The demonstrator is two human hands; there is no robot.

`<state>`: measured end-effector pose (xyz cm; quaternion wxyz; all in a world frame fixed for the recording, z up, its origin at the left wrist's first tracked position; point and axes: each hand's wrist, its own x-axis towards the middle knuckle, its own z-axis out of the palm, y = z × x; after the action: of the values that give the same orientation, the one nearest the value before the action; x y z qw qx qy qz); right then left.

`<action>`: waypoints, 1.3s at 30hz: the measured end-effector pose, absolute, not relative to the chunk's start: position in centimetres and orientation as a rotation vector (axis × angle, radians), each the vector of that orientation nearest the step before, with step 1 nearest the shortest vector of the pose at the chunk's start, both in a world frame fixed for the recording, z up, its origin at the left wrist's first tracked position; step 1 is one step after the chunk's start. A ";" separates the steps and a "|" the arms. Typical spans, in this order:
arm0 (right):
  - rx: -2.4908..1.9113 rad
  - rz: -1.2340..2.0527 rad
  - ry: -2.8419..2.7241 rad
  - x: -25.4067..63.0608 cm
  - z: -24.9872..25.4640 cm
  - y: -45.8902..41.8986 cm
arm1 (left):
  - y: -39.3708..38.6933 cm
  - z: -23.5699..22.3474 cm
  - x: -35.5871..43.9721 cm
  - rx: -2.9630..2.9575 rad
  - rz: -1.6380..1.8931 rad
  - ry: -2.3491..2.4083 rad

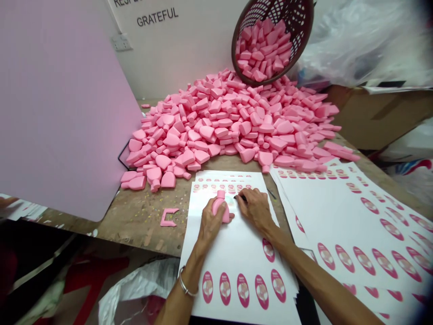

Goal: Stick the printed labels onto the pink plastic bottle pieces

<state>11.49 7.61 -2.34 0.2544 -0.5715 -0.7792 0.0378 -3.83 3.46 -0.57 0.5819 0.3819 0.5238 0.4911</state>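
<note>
A small pink plastic bottle is gripped in my left hand, its neck pointing away from me. The bottle is over the upper part of a white sheet of oval stickers. To its right, my right hand rests low over the same sheet with its fingers drawn together. Something small and dark shows at those fingertips, too small to name. Pink-bordered oval stickers run along the sheet's near edge, and smaller ones along its far edge. The middle of the sheet is mostly bare white.
A large heap of pink bottles covers the back of the wooden table. A brown basket lies tipped over it, spilling more. More sticker sheets lie on the right. A pink C-shaped piece and a tall pink panel are on the left.
</note>
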 end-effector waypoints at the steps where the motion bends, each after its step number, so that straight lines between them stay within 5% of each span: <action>1: -1.554 0.097 -2.116 11.5 -2.3 7.6 | 3.5 -0.6 -3.8 0.895 1.146 1.222; 11: -1.522 0.126 -2.099 11.7 -2.7 7.8 | 3.5 -1.0 -4.0 0.913 1.128 1.222; 22: -1.419 -0.266 -2.138 11.5 -2.8 7.3 | 3.6 -1.0 -4.0 0.878 1.136 1.208; 39: -1.409 0.802 -1.519 12.6 0.9 7.4 | 3.1 -0.2 -4.1 0.822 1.206 1.112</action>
<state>12.57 7.40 0.93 0.4439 -0.5684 -0.6126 0.3234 -4.08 3.07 -0.17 0.6080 0.3556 0.4812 0.5218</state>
